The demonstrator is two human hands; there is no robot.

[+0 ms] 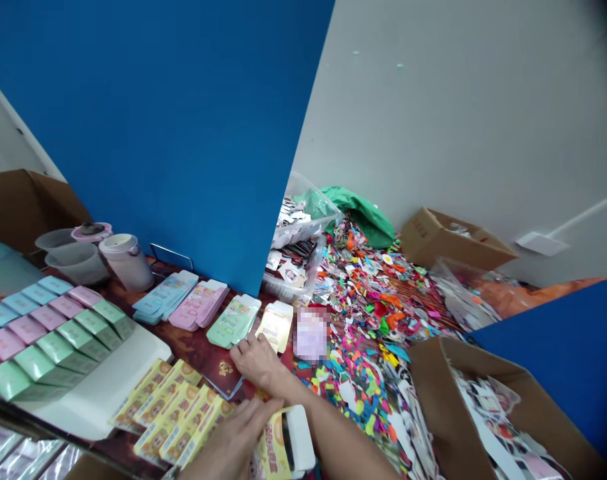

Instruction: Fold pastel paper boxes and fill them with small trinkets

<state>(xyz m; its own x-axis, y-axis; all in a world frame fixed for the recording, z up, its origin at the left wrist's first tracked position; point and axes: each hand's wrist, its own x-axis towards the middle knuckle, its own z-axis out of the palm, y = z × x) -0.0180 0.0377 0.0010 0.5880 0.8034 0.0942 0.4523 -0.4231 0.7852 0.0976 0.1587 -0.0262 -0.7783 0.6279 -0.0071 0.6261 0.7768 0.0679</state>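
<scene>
My left hand is closed around a yellow carton at the bottom centre. The carton is tilted, with its end flap open toward the right. My right hand reaches across above it, fingers bent down at the upper edge of a dark red booklet with a gold emblem. Just beyond those fingers lie flat yellow cartons and flat green cartons. Several filled yellow boxes stand in rows left of my left hand.
Blue, pink and green boxes fill a white tray at left. Flat pink cartons and flat blue cartons lie before a blue partition. Colourful small pieces cover the right side, beside a cardboard box.
</scene>
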